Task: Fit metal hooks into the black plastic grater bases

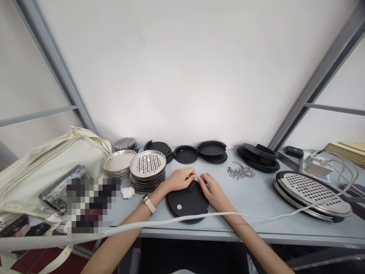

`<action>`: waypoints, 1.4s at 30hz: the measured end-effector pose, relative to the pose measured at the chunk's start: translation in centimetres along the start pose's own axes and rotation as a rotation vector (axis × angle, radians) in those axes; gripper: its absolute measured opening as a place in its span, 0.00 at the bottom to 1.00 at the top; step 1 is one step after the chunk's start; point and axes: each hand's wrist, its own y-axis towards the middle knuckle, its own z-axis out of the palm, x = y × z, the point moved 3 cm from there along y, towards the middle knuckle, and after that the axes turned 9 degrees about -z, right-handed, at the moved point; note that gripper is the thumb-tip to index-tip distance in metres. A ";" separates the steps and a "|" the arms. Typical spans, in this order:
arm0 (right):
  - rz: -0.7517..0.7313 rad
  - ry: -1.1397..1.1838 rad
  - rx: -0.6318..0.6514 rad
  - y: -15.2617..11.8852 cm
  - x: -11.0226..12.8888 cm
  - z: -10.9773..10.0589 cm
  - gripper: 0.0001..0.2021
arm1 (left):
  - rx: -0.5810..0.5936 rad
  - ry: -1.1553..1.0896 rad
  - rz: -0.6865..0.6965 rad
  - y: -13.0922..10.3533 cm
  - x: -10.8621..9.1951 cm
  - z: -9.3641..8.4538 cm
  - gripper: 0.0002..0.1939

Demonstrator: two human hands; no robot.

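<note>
A round black plastic disc [188, 203] lies on the table in front of me, with a pale round spot near its left side and a raised black tab at its far edge. My left hand [181, 179] reaches over the tab from the left, its fingers curled and pinched. From the right, my right hand [210, 187] meets it at the same edge, thumb and fingers pressed together. A thin light sliver shows between the fingertips, too small to name. Bent metal wire pieces [241, 171] lie in a loose pile to the right.
To the left stand stacked perforated metal grater discs [147, 164] and plain metal discs [118, 161]. More black discs [185, 154] line the back. Grater discs in black holders [310, 190] lie at right. A white cable [171, 220] crosses low before my arms. A cream bag [71, 152] leans at left.
</note>
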 end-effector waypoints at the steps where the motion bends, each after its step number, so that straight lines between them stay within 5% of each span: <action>1: 0.006 0.000 -0.002 0.1 -0.1 0.0 0.13 | 0.001 0.001 0.006 0.0 0.0 0.0 0.07; 24: 0.106 0.001 0.029 0.3 -1.7 1.0 0.17 | 0.027 0.008 0.032 0.0 0.0 0.2 0.10; 42: 0.099 -0.030 0.043 0.3 -1.8 1.0 0.16 | 0.044 -0.220 0.046 0.2 0.0 0.4 0.05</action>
